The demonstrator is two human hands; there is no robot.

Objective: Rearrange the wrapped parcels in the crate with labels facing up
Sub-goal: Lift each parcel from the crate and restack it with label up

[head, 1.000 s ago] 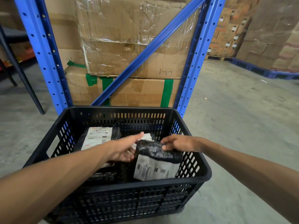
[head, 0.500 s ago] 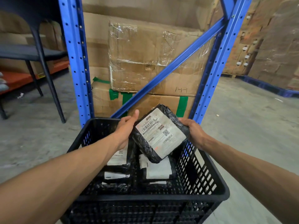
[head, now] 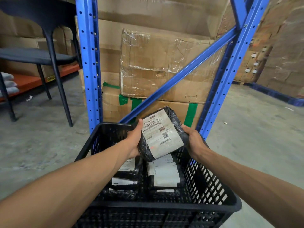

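Observation:
I hold a black wrapped parcel [head: 162, 134] above the far half of the black plastic crate [head: 218, 193], its white label turned up toward me. My left hand [head: 134, 139] grips its left edge with the thumb on the label. My right hand [head: 193, 139] grips its right edge. Inside the crate lie more black parcels: one on the right [head: 165, 176] with its white label up, and a stack on the left [head: 125, 180] with labels showing. My left forearm hides part of the left stack.
A blue metal rack [head: 89, 63] with a diagonal brace stands just behind the crate, packed with cardboard boxes [head: 158, 66]. A black chair [head: 49, 51] stands on the concrete floor at the left. More stacked boxes on a blue pallet are at the far right.
The parcel has been lifted out of the crate and turned label-up; since half a second ago it has tilted a little more upright between both hands, and the view has moved closer.

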